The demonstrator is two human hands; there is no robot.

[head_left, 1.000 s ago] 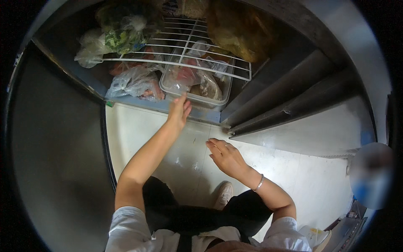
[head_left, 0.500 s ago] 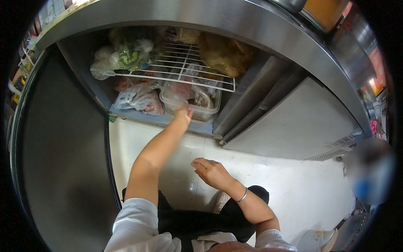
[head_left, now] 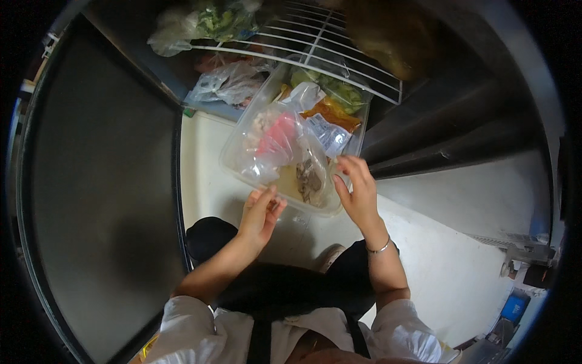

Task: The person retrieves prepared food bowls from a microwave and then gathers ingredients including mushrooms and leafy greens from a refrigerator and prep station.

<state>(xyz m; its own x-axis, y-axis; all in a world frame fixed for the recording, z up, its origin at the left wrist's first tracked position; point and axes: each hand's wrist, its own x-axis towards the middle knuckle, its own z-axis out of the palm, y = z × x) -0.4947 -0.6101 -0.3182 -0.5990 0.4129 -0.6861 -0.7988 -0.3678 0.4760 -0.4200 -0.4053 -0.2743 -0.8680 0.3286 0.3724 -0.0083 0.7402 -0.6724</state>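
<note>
A fridge door point(head_left: 103, 200) stands open at left. The left hand point(head_left: 260, 212) and right hand point(head_left: 357, 191) clasp a clear plastic tub point(head_left: 291, 151) of bagged food, held partway out beneath the wire shelf point(head_left: 321, 42).

A clear plastic bin point(head_left: 291, 159) is jutting out from under the wire shelf, tilting slightly, holding bagged foods, apparently meat, an orange packet and greens.
</note>
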